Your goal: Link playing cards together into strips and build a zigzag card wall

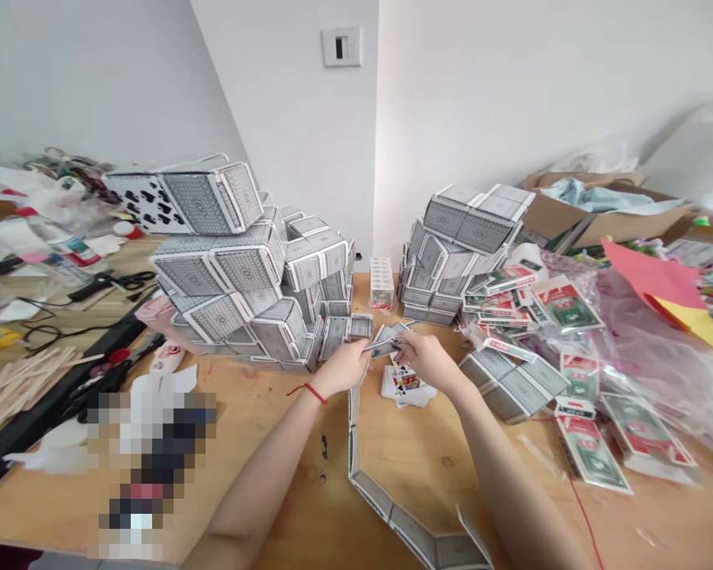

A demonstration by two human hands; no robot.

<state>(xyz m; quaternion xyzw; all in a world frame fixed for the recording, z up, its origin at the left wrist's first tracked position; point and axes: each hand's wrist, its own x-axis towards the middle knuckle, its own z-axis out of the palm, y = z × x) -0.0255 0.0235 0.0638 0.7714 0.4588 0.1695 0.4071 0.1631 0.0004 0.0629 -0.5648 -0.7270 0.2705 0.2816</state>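
In the head view, my left hand (345,367) and my right hand (428,360) meet over the table with a playing card (383,348) pinched between them. Its printed side is partly covered by my fingers. Below them lies a loose pile of face-up playing cards (409,385), a jack among them. A chain of folded playing cards (375,497), standing on edge, runs from near my left hand towards the front of the table. Whether the chain joins the held card is hidden. Grey-backed stacks of folded card blocks rise at the left (246,273) and right (478,218).
Card boxes (567,305) lie heaped at the right beside a block of cards (514,385) and a cardboard box (606,226). On the left are wooden sticks (27,384), scissors (127,283) and a plastic bottle (71,241). A small clear pack (382,283) stands against the wall.
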